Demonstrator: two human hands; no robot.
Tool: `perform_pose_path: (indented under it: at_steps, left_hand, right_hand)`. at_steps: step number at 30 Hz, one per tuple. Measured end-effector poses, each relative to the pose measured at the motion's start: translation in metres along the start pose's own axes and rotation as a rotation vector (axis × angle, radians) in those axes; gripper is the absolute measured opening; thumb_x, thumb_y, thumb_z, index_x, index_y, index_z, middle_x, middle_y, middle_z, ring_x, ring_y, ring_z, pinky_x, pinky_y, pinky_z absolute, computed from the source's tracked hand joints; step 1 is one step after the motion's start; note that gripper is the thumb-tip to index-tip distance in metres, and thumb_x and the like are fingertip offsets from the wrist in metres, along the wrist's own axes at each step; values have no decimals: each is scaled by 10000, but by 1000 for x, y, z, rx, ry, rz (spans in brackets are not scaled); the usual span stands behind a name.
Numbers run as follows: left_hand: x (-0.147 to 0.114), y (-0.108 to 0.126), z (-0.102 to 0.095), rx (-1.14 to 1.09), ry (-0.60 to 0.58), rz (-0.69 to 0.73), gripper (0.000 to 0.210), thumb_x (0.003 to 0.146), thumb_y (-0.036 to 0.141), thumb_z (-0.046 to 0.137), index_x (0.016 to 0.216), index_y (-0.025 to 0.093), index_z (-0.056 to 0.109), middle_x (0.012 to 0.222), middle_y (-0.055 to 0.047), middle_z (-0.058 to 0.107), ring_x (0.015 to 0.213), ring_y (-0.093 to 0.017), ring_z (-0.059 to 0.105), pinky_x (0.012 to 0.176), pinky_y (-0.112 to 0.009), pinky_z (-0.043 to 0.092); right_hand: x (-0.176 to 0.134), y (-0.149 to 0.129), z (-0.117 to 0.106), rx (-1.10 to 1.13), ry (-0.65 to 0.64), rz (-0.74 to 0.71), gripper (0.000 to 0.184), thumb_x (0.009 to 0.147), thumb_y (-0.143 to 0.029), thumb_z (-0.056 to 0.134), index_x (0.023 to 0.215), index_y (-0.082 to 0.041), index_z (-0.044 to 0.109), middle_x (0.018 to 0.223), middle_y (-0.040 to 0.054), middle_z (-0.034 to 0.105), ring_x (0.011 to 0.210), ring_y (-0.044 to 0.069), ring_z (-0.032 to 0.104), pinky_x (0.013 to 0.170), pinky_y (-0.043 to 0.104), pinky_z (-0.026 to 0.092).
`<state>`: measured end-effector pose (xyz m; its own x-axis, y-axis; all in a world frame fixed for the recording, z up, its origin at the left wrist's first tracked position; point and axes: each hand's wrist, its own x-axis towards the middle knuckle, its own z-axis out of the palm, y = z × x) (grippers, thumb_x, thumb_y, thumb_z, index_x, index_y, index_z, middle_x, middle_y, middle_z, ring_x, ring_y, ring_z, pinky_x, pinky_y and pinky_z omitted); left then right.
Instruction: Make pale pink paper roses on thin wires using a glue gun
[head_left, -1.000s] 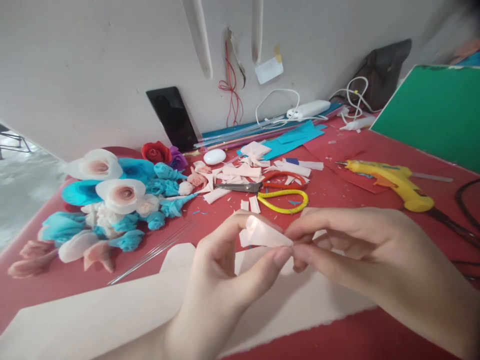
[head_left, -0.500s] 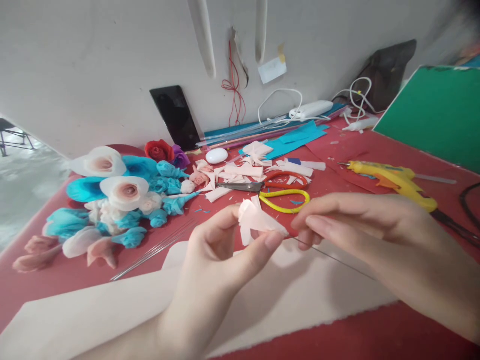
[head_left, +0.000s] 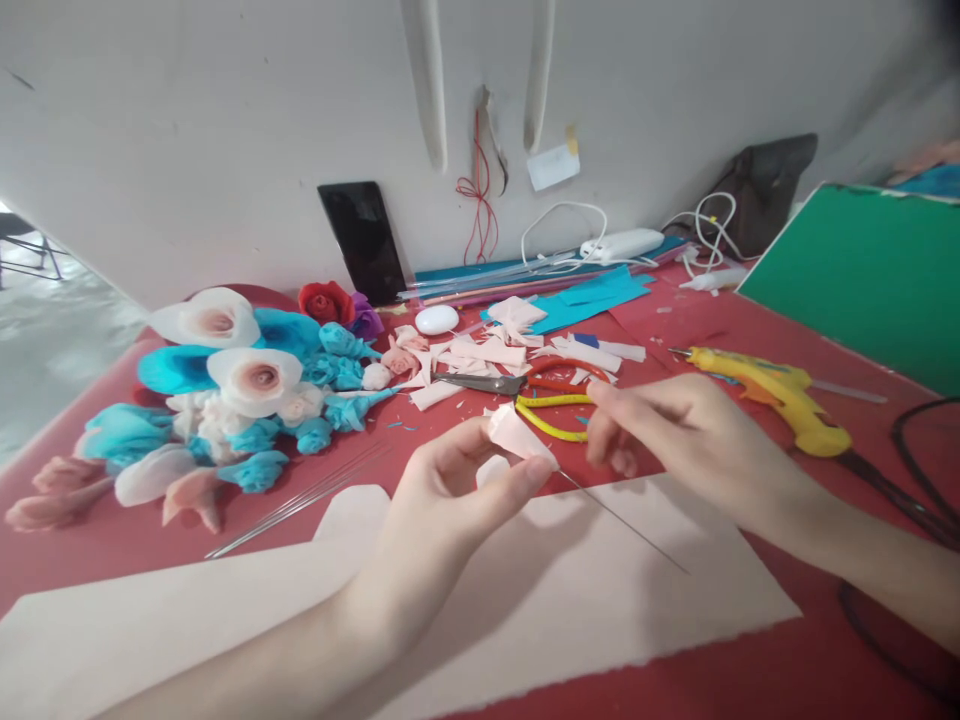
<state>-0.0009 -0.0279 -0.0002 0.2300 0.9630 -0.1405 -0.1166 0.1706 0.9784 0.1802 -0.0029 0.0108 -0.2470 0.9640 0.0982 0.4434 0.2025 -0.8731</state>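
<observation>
I am pinching a small rolled pink paper bud (head_left: 514, 432) in my left hand (head_left: 457, 500), my grip narrow, thumb and forefinger closing on its lower end just above the tabletop (head_left: 105, 520). A thin wire (head_left: 622, 520) is sticking out from under the bud and slanting down to the right over the large pale pink paper sheet (head_left: 525, 600) lying in front of me. My right hand (head_left: 675, 440) is hovering just to the right of the bud, fingers loosely curled and partly open; I cannot tell whether it is touching the wire, and it is holding nothing that I can see.

Just behind my hands, the scissors (head_left: 540, 385) with red and yellow handles are lying among pink paper scraps (head_left: 480, 355). To the right, the yellow glue gun (head_left: 780, 395) is resting on the tabletop, well apart from my right hand. To the left, a heap of blue, white and pink paper flowers (head_left: 240, 400) is sitting, with a bundle of bare wires (head_left: 300, 500) lying beside it. A green board (head_left: 862, 260) is leaning at the far right, and a dark phone (head_left: 364, 240) is propped against the wall.
</observation>
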Motion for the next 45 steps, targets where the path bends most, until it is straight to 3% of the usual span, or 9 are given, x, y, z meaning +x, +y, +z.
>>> perform_pose_path:
  at_steps: [6, 10, 15, 20, 27, 31, 33, 38, 45]
  left_hand:
    - [1, -1, -3, 163, 12, -37, 204, 749, 371, 652, 719, 171, 626, 725, -5, 641, 732, -151, 583, 693, -239, 452]
    - [1, -2, -3, 215, 1, -6, 192, 749, 363, 645, 723, 174, 623, 737, -9, 633, 744, -160, 563, 690, -246, 439]
    - [1, 0, 0, 233, 11, 26, 150, 749, 315, 650, 698, 178, 617, 692, 19, 580, 708, -125, 513, 669, -212, 393]
    - [-1, 2, 0, 208, 16, 44, 127, 743, 274, 652, 668, 176, 624, 659, 27, 573, 664, -111, 499, 623, -199, 381]
    - [6, 14, -12, 131, 114, 145, 171, 735, 283, 666, 605, 186, 611, 615, 46, 544, 609, -91, 466, 582, -171, 365]
    - [10, 16, -15, 23, 119, 106, 206, 740, 314, 665, 594, 183, 604, 586, 51, 508, 570, -76, 438, 551, -156, 349]
    - [10, 15, -14, 9, 78, 53, 204, 745, 347, 656, 629, 183, 624, 622, 42, 534, 589, -80, 453, 555, -159, 352]
    - [7, 13, -6, -19, -12, -24, 171, 750, 282, 654, 615, 177, 639, 610, 47, 554, 586, -69, 469, 555, -145, 363]
    - [5, 4, -3, -77, -109, -43, 78, 744, 259, 649, 722, 187, 665, 657, 13, 625, 675, -123, 566, 689, -228, 445]
  right_hand:
    - [-4, -5, 5, 200, -293, 147, 165, 769, -337, 621, 831, -190, 665, 825, -1, 629, 756, 115, 583, 608, 178, 428]
    - [-9, -8, 7, 229, -292, 183, 133, 752, -307, 639, 772, -180, 671, 730, -14, 614, 689, 97, 564, 578, 172, 407]
    - [-11, -6, 11, 279, -337, 223, 134, 791, -312, 611, 798, -195, 676, 799, -20, 635, 763, 97, 577, 660, 171, 420]
    - [-12, -8, 14, 285, -348, 271, 182, 799, -369, 602, 820, -203, 673, 785, -12, 623, 723, 97, 554, 599, 172, 401]
    - [-9, 3, -3, -254, -453, 130, 138, 742, -268, 592, 681, -180, 680, 593, 0, 580, 499, 82, 460, 450, 185, 314]
    - [-1, 5, -17, -493, -182, 40, 142, 748, -297, 592, 713, -192, 681, 652, 22, 620, 544, 120, 520, 484, 212, 361]
    - [0, -1, -17, -397, -85, 4, 157, 773, -317, 577, 826, -208, 677, 793, 28, 635, 583, 113, 528, 506, 210, 386]
    - [-9, -12, -2, 88, -309, 207, 296, 856, -407, 490, 990, -186, 632, 518, -31, 435, 453, 60, 370, 416, 158, 287]
    - [-13, -5, 9, 393, -418, 291, 188, 814, -317, 597, 813, -134, 639, 507, -39, 446, 418, 30, 375, 391, 134, 301]
